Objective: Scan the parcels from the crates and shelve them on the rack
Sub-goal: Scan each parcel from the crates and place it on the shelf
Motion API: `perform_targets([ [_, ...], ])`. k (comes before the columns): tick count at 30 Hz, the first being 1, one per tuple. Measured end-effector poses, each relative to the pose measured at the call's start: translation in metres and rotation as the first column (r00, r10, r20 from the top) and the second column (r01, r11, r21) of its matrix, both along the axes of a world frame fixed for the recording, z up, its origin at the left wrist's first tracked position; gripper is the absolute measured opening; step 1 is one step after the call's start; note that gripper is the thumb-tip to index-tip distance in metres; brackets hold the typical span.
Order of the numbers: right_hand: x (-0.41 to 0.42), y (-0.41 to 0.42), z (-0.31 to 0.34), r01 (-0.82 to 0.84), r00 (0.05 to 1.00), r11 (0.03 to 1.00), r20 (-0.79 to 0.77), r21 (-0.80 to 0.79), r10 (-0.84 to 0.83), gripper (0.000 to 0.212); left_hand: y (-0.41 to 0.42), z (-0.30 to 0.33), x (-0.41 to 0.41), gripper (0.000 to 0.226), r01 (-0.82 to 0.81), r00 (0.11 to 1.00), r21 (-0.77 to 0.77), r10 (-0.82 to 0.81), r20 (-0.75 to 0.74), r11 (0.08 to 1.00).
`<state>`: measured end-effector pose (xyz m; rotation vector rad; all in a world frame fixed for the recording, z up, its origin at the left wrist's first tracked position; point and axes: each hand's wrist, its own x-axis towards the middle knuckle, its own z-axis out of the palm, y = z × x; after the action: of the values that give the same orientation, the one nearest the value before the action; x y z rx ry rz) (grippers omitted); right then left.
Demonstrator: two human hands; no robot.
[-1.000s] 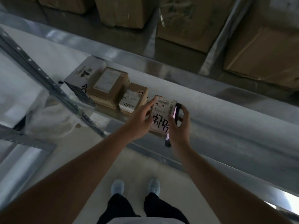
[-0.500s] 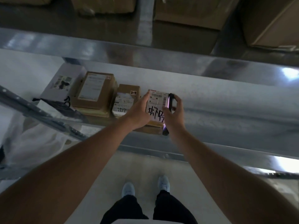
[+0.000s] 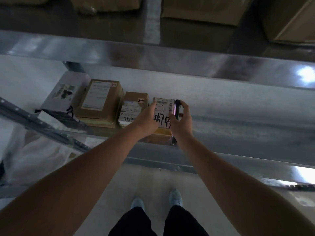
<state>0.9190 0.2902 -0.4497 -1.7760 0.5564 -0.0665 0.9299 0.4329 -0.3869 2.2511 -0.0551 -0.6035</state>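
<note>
Parcel (image 3: 162, 114) on steel shelf (image 3: 238, 116) | L hand (image 3: 146, 121) grips it | R hand (image 3: 181, 121) holds scanner (image 3: 177, 108)

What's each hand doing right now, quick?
Left hand: grips the left side of the parcel with black handwriting, on the shelf.
Right hand: holds a dark phone-like scanner against the parcel's right side.

Parcel (image 3: 162, 110): lower label & left edge hidden behind left hand (image 3: 146, 122); small print too blurred to read. Phone (image 3: 177, 109) mostly covered by right hand (image 3: 181, 124). Top-shelf cartons (image 3: 201, 9) cut off by upper edge.
</note>
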Motion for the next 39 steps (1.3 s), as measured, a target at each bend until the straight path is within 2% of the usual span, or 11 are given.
perform_targets([
  [6, 0.005, -0.006, 0.01, -0.012, 1.0, 1.0, -0.012, 0.021, 0.013, 0.051, -0.007, 0.0, 0.005, 0.091, 0.005, 0.998, 0.064, -0.009, 0.061, 0.998],
  [11, -0.005, -0.016, 0.038, -0.019, 0.999, 1.0, 0.041, 0.001, 0.019, 0.042, -0.011, 0.013, 0.0, 0.089, 0.039, 0.952, 0.09, -0.065, 0.298, 0.995],
  [15, -0.026, -0.03, 0.068, -0.03, 0.998, 0.989, 0.058, -0.146, 0.038, 0.04, -0.006, 0.033, -0.009, 0.07, 0.118, 0.893, 0.045, -0.126, 0.432, 0.992],
  [19, -0.056, -0.047, 0.102, -0.031, 0.997, 0.955, 0.059, -0.295, 0.051, 0.045, -0.015, 0.062, -0.019, 0.063, 0.265, 0.836, 0.048, -0.255, 0.485, 0.963],
  [24, -0.107, -0.071, 0.14, 0.002, 1.0, 0.886, 0.028, -0.464, 0.012, 0.049, -0.044, 0.101, -0.04, 0.063, 0.432, 0.738, 0.109, -0.421, 0.528, 0.895],
  [31, -0.203, -0.112, 0.194, 0.07, 0.997, 0.83, 0.017, -0.554, -0.072, 0.05, -0.103, 0.148, -0.1, 0.062, 0.607, 0.594, 0.136, -0.561, 0.577, 0.783],
  [35, -0.269, -0.15, 0.217, 0.138, 0.988, 0.779, 0.034, -0.612, -0.148, 0.052, -0.149, 0.17, -0.147, 0.062, 0.669, 0.497, 0.195, -0.627, 0.6, 0.717],
  [39, -0.345, -0.202, 0.237, 0.21, 0.975, 0.736, 0.08, -0.644, -0.209, 0.051, -0.21, 0.189, -0.209, 0.063, 0.703, 0.444, 0.201, -0.641, 0.626, 0.683],
])
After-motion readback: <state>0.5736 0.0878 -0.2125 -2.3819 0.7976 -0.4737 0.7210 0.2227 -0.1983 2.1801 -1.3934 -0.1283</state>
